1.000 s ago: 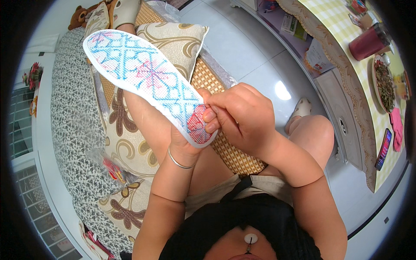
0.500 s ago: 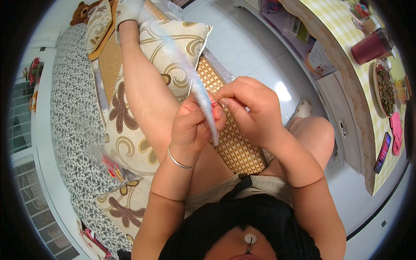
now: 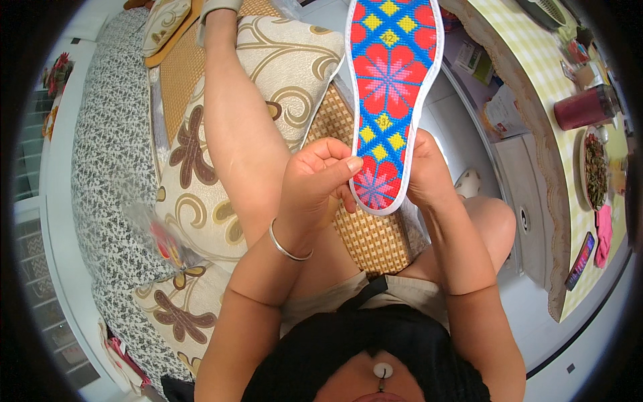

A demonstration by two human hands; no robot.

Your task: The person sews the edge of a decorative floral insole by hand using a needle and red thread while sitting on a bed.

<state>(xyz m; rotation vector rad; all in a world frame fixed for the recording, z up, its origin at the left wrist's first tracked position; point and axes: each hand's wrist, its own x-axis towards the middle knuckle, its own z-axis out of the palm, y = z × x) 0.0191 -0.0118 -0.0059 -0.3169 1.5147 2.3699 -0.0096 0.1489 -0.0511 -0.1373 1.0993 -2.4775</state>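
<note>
Pinches the insole (image 3: 390,87) near its rounded narrow end with the left hand (image 3: 315,175), with the thumb (image 3: 348,167) lying on the stitched face at the left edge and the other fingers curled below or behind. Reaches behind the right edge with the right hand (image 3: 429,171), at about the same level; cannot tell the grip or spread there, with the fingertips out of sight behind the insole.

Holds the insole between both hands: up and to the right of the left, up and to the left of the right. Points its long axis almost straight away from the body, with a slight rightward lean and the wide end cut off by the top of the view. Shows the red, blue and yellow pattern to the camera.

Slants the left forearm inward from below, with a silver bracelet (image 3: 288,248) at the wrist. Raises the right forearm more steeply, leaning left.

Stretches the left leg (image 3: 244,120) forward, beside a woven mat (image 3: 368,231) and a patterned cushion (image 3: 284,74). Farther out, to the left, a clear plastic bag (image 3: 164,241); to the right, a checked tablecloth (image 3: 568,167) with a dark red tumbler (image 3: 583,109) and a phone (image 3: 579,261).
</note>
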